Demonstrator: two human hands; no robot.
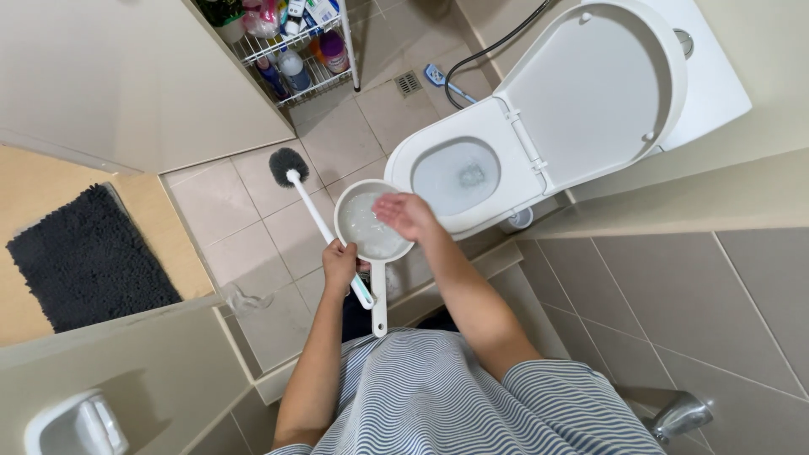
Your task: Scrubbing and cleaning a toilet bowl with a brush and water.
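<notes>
Beige floor tiles (pixel 253 198) covered the bathroom, with a dark bath mat (pixel 84 257) at the left and a white wire rack (pixel 295 50) of bottles against the wall. At centre stood the white toilet (pixel 438 139), seat and lid (pixel 590 93) raised, water visible in the bowl. The left hand (pixel 340 263) was clenched around two handles at once: the white shaft of a toilet brush (pixel 308 202), whose dark bristle head hung over the floor tiles, and the long handle of a white water dipper (pixel 368 229). The dipper sat level just beside the bowl's near rim, holding water. The right hand (pixel 406 215) hovered open, palm down, over the dipper's far edge, gripping nothing; whether its fingertips touched the water could not be told. Good practice at this step, as a judgement, called for a level dipper, since a shared grip on two handles weakens control of each. The brush head was best kept low and angled away from clothing, and any scooping or flicking of water directed over the bowl, not the floor.
</notes>
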